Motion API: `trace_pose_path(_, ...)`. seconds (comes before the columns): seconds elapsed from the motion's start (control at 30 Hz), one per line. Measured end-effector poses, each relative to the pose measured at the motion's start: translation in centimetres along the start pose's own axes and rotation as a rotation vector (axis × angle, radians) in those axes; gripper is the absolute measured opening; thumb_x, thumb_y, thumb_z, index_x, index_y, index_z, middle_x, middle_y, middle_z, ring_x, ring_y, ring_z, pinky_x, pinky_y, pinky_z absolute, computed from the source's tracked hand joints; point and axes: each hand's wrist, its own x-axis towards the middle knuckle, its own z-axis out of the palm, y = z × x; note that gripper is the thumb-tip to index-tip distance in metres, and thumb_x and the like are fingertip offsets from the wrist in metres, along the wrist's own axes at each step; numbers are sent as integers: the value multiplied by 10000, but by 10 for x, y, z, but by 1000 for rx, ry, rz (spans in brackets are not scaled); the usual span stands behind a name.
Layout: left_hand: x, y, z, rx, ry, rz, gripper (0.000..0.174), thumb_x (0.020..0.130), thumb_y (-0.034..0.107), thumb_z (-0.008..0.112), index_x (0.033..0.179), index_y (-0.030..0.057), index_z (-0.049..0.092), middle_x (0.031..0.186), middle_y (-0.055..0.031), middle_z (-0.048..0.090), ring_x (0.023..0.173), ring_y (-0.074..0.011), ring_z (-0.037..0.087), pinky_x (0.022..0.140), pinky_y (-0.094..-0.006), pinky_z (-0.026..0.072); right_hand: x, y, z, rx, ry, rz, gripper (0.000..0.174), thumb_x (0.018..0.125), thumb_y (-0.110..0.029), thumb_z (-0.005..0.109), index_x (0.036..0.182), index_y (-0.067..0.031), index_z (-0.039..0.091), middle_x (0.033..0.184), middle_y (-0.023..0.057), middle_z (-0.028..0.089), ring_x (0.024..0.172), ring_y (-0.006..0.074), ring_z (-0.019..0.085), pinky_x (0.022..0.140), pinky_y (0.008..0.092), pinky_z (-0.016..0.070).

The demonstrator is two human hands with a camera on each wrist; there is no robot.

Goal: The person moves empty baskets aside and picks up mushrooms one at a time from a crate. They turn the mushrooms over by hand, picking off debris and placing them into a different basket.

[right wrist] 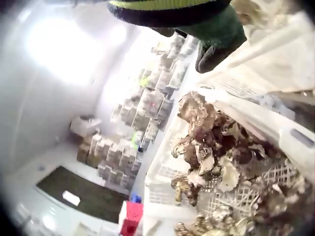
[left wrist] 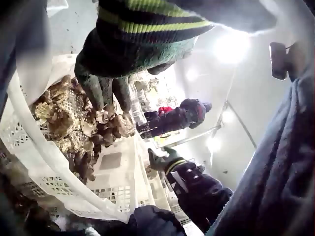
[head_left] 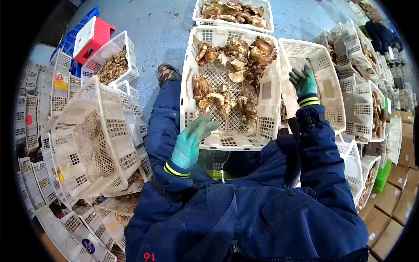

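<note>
A white plastic crate (head_left: 274,100) stands before my knees, with brown, ruffled clumps (head_left: 238,54) lying along its far and right sides and near its left wall. My left hand (head_left: 192,137), in a green coated glove, is over this crate's near left corner, its fingers extended inward and holding nothing. In the left wrist view its fingers overlap the clumps. To the right, my gloved right hand (head_left: 306,82) is over a second white crate (head_left: 329,89), fingers loosely spread and nothing in them. A pale sheet-like wall (head_left: 286,83) runs between the two crates.
Another crate of clumps (head_left: 233,19) stands beyond the middle one. On the left are a tilted crate (head_left: 94,139), a crate of small brown pieces (head_left: 113,65) and a red stool (head_left: 89,39). Stacked crates and cardboard boxes (head_left: 384,222) line the right. Another person (left wrist: 172,118) is farther off.
</note>
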Motion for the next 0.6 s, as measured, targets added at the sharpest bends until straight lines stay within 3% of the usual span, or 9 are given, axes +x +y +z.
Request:
trace_pose_path(0.03,0,5,0,47,-27,-41,608,981,479,454,1348,-6,450,1320,-122,525,1165,-241,567,1018,-392,401,29,6,-4,-129,-222,-153,558,916,-356,570,1370,-65,425,1207,193,589,981,301,627,807,403,524)
trace_pose_path(0.13,6,10,1,44,-8,-146,579,995,454,434,1337,-12,462,1252,-129,583,1153,-259,574,980,-354,440,43,4,82,-1371,-105,-709,591,891,-425,558,1332,-39,478,1336,183,529,1194,355,525,1011,401,408)
trace_pose_path(0.27,7,14,-5,185,-14,-67,514,1035,361,332,1319,-48,459,1217,-151,620,1149,-251,584,972,-333,459,74,18,141,-2061,-82,-458,616,856,-480,579,1373,-170,452,1423,83,470,1396,335,307,1085,466,334)
trace_pose_path(0.37,9,20,-13,439,-47,74,486,1046,303,274,1309,-61,458,1220,-172,619,1152,-254,586,995,-334,447,72,35,155,-2167,-6,-524,673,832,-514,610,1365,-132,457,1394,109,493,1379,323,341,1047,470,355)
trace_pose_path(0.43,14,17,-19,600,-85,142,481,1044,303,279,1305,-56,466,1220,-175,619,1152,-260,587,1000,-335,443,65,42,150,-2081,59,-565,673,792,-470,679,1333,-120,487,1285,134,562,1258,318,475,985,465,404)
trace_pose_path(0.5,11,17,-12,325,-6,-64,489,1042,325,294,1304,-44,480,1202,-163,627,1138,-244,595,963,-328,475,57,46,140,-1775,-6,-588,643,760,-419,728,1292,-119,529,1228,160,586,1159,329,546,941,430,452)
trace_pose_path(0.53,10,16,-10,246,14,-122,489,1041,330,302,1305,-41,482,1202,-159,626,1137,-239,596,953,-325,483,57,57,128,-1641,-48,-756,590,747,-369,747,1248,-113,569,1175,178,602,1085,336,581,900,404,481)
trace_pose_path(0.57,9,15,-10,168,34,-177,490,1040,335,310,1306,-38,483,1201,-155,626,1135,-235,596,942,-322,491,53,65,124,-1546,-135,-601,529,763,-342,728,1221,-114,594,1122,178,611,1072,338,580,901,404,478)
trace_pose_path(0.6,9,8,-13,178,-11,-70,502,1035,358,342,1316,-36,475,1226,-147,606,1136,-228,595,912,-314,512,44,76,117,-1606,-133,-619,485,768,-334,727,1181,-112,604,1083,176,634,1018,342,604,855,407,487)
